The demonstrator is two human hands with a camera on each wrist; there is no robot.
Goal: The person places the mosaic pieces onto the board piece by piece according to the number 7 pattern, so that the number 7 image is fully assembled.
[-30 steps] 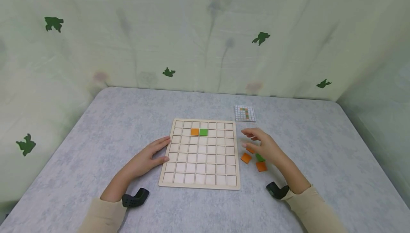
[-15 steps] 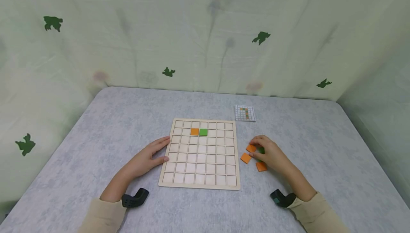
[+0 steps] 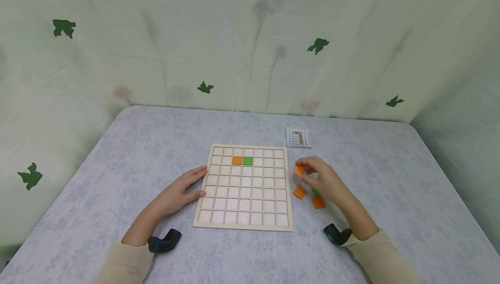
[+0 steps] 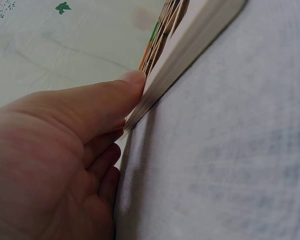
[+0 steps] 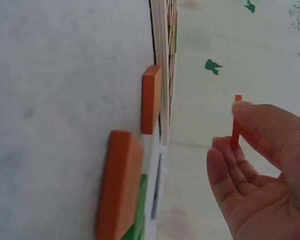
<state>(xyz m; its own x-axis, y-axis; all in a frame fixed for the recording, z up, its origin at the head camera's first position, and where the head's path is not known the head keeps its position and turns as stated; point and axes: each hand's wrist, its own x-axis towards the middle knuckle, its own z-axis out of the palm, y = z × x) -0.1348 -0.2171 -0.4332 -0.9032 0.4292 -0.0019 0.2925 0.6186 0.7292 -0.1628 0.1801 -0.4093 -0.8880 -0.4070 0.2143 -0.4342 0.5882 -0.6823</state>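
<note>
Between thumb and fingertips my right hand [image 3: 322, 177] pinches an orange square tile [image 3: 299, 170], lifted off the table beside the board's right edge. In the right wrist view the tile [image 5: 236, 120] is seen edge-on. My left hand [image 3: 177, 193] rests against the left edge of a wooden grid board [image 3: 245, 228], fingers extended; its thumb [image 4: 105, 102] touches the rim in the left wrist view. On the board, an orange tile [image 3: 237, 160] and a green tile [image 3: 248, 161] sit side by side in the second row from the far edge.
Below my right hand lie an orange tile [image 3: 299, 193], another orange tile [image 3: 318, 202] and a partly hidden green tile [image 3: 315, 193]. A small card [image 3: 298, 138] with a printed grid pattern lies beyond the board's far right corner. A patterned curtain [image 3: 234, 49] stands behind the table.
My right hand came down over the loose tiles, took hold of an orange one and raised it toward the far left. My left hand and the board stay in place.
</note>
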